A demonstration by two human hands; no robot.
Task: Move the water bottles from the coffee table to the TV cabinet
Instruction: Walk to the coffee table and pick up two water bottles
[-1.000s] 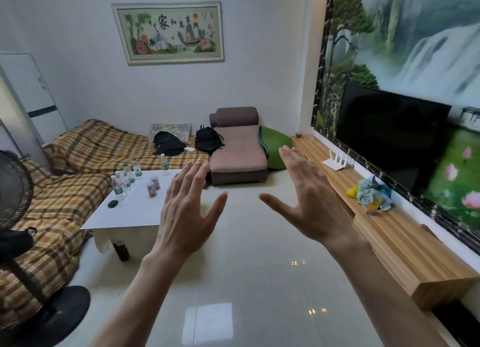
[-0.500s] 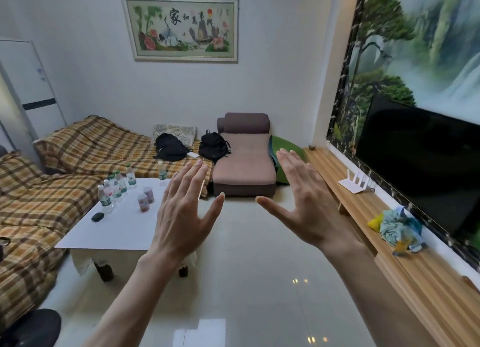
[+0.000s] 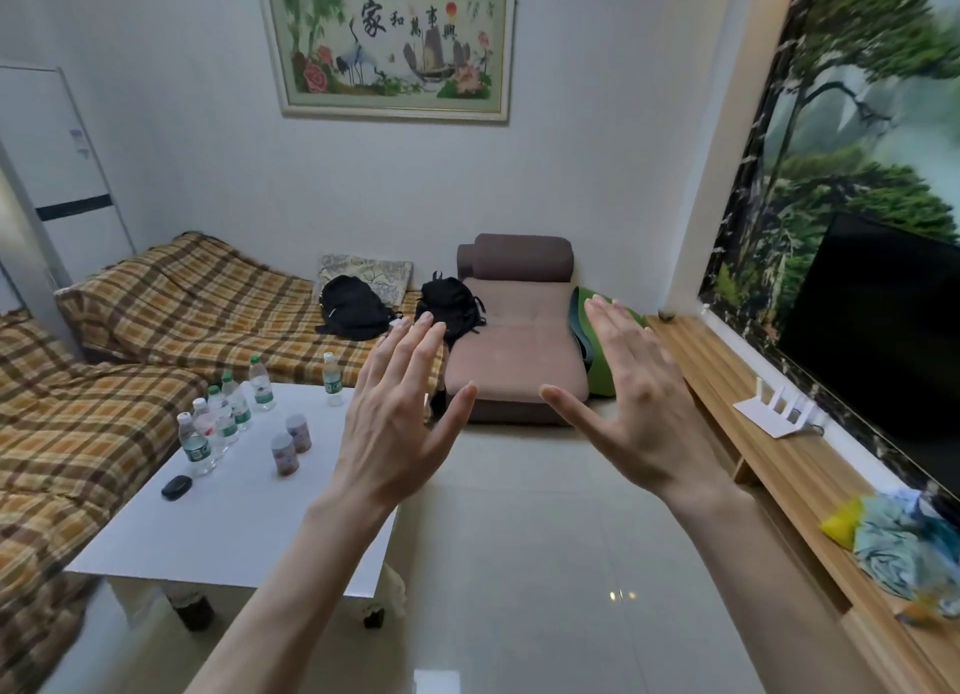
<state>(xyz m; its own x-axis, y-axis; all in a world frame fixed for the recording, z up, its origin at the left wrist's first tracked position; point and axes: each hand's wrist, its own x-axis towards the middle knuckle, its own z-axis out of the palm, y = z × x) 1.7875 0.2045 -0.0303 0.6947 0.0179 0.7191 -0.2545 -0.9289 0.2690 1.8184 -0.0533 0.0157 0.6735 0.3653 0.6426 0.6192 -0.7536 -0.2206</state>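
Several clear water bottles with green labels (image 3: pixel 221 415) stand in a cluster at the far left part of the white coffee table (image 3: pixel 218 532). One more bottle (image 3: pixel 332 380) stands alone at the table's far edge. The long wooden TV cabinet (image 3: pixel 779 464) runs along the right wall under the black TV (image 3: pixel 883 340). My left hand (image 3: pixel 400 423) is raised in front of me, over the table's right side, fingers spread and empty. My right hand (image 3: pixel 634 407) is raised beside it, also spread and empty, over the floor between table and cabinet.
Two small patterned cups (image 3: pixel 291 444) and a black object (image 3: pixel 176 486) sit on the table. A white router (image 3: pixel 779 407) and a crumpled bundle of cloth and bags (image 3: pixel 893 532) lie on the cabinet. Plaid sofas (image 3: pixel 78 433), two black backpacks and a brown chaise (image 3: pixel 514 350) ring the tiled floor.
The view has swung left and moved closer to the coffee table. The fan at the left has left the view. Both hands stay raised and spread, holding nothing.
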